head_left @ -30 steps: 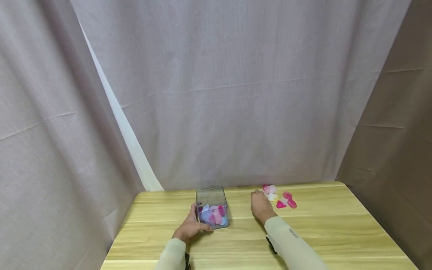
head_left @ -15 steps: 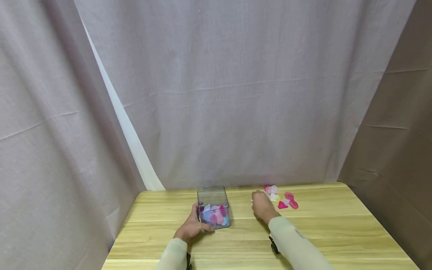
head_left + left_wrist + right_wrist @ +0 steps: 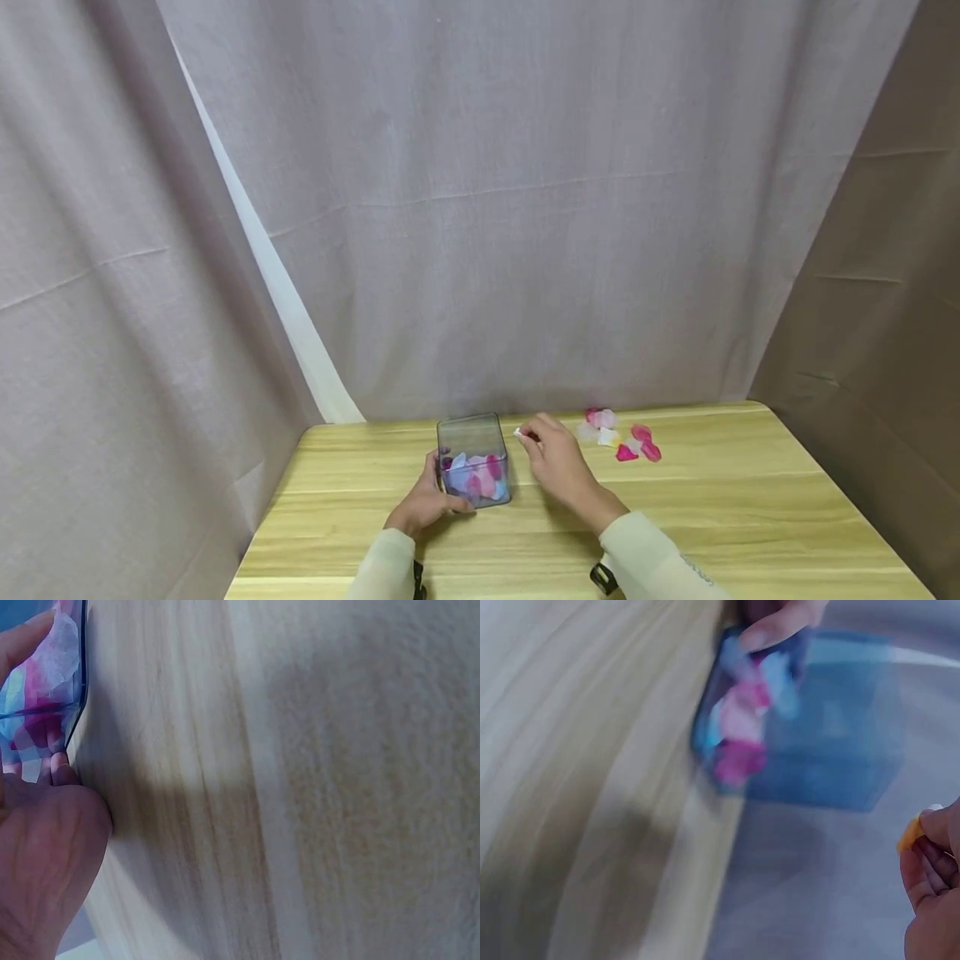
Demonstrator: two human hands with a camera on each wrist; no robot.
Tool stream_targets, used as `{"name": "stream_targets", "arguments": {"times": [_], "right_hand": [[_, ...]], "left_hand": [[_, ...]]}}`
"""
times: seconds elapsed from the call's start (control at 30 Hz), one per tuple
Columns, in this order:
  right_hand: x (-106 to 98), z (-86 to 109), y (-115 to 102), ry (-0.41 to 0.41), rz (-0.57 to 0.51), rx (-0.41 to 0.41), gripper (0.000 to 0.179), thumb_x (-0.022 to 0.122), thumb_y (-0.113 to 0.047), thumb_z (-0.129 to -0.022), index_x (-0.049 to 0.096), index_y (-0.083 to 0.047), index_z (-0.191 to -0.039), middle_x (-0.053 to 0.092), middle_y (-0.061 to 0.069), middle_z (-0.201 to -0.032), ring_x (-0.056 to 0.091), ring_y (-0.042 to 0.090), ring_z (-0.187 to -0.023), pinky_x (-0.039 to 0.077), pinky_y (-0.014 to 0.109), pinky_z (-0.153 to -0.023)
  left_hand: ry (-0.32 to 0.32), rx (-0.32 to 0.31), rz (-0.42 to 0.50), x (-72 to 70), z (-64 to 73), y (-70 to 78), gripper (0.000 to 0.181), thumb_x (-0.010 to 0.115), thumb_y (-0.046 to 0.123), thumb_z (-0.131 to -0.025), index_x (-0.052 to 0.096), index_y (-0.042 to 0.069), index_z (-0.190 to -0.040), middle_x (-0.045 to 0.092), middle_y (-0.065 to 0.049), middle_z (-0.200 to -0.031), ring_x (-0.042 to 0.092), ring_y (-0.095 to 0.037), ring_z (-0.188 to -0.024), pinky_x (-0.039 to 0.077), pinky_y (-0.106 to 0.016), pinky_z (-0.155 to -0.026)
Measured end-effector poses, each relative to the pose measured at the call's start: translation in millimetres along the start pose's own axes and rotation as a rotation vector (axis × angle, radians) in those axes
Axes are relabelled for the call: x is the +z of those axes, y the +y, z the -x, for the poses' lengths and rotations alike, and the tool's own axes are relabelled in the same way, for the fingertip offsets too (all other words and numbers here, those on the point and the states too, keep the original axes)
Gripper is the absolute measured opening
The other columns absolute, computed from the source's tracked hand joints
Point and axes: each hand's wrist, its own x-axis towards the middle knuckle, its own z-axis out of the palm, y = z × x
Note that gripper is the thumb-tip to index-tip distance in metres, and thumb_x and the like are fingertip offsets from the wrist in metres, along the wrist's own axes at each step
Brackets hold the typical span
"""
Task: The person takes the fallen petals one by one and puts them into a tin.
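I have the right hand's (image 3: 562, 468) fingers pinching a petal (image 3: 909, 835) just right of the box (image 3: 471, 435), jutting boxward, long axis unclear; the left hand (image 3: 423, 505) grips the box, upright on the desk (image 3: 750, 508).

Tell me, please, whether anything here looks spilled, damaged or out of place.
Nothing looks clearly damaged. A pale strip breaks the curtains at left in the head view: they seem not to meet. Loose petals lie on the table; others sit in the see-through box.
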Motion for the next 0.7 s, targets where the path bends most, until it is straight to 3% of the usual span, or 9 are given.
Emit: {"name": "stream_targets", "arguments": {"times": [0.1, 0.23, 0.47, 0.57, 0.7], "right_hand": [[1, -5.7, -17, 0.001, -0.024, -0.035, 0.008, 0.076, -0.003, -0.095, 0.071, -0.009, -0.092, 0.067, -0.003, -0.091, 0.065, 0.010, -0.087, 0.060, 0.030, -0.081], [13, -15.3, -35, -0.075, -0.006, -0.105, 0.006, 0.073, -0.006, -0.098, 0.070, -0.009, -0.093, 0.065, -0.002, -0.092, 0.061, 0.012, -0.087, 0.059, 0.030, -0.079], [50, -42.0, -42, -0.262, 0.236, -0.190, 0.011, 0.070, -0.014, -0.101, 0.066, -0.014, -0.091, 0.059, -0.006, -0.087, 0.054, 0.010, -0.083, 0.054, 0.028, -0.075], [61, -53.9, -41, -0.358, 0.226, -0.142, 0.013, 0.069, -0.010, -0.098, 0.064, -0.013, -0.086, 0.056, -0.004, -0.083, 0.051, 0.012, -0.077, 0.050, 0.027, -0.068], [68, -60.3, -38, -0.480, 0.153, 0.006, 0.012, 0.065, -0.005, -0.089, 0.061, -0.013, -0.082, 0.055, -0.002, -0.082, 0.048, 0.013, -0.073, 0.043, 0.027, -0.063]], "left_hand": [[0.004, 0.007, -0.001, -0.3, -2.4, -1.1, 0.115, 0.091, 0.000, -0.067, 0.026, 0.013, -0.161, 0.045, -0.023, -0.161, 0.041, -0.046, -0.147, 0.012, -0.075, -0.130], [0.011, -0.005, -0.005, -0.3, -2.0, -0.5, 0.115, 0.092, 0.002, -0.067, 0.026, 0.014, -0.161, 0.042, -0.021, -0.164, 0.039, -0.045, -0.150, 0.012, -0.075, -0.129], [0.001, -0.018, -0.015, -3.0, -2.0, 1.6, 0.117, 0.092, 0.003, -0.068, 0.023, 0.015, -0.163, 0.041, -0.019, -0.164, 0.038, -0.044, -0.150, 0.011, -0.076, -0.129], [0.002, -0.014, -0.014, -3.7, -2.0, 3.1, 0.116, 0.092, 0.003, -0.069, 0.024, 0.014, -0.162, 0.041, -0.018, -0.164, 0.039, -0.043, -0.149, 0.013, -0.074, -0.129], [0.005, -0.018, -0.012, -1.9, -1.2, 3.6, 0.115, 0.092, 0.003, -0.069, 0.024, 0.013, -0.161, 0.041, -0.017, -0.165, 0.038, -0.042, -0.150, 0.014, -0.074, -0.129]]}}
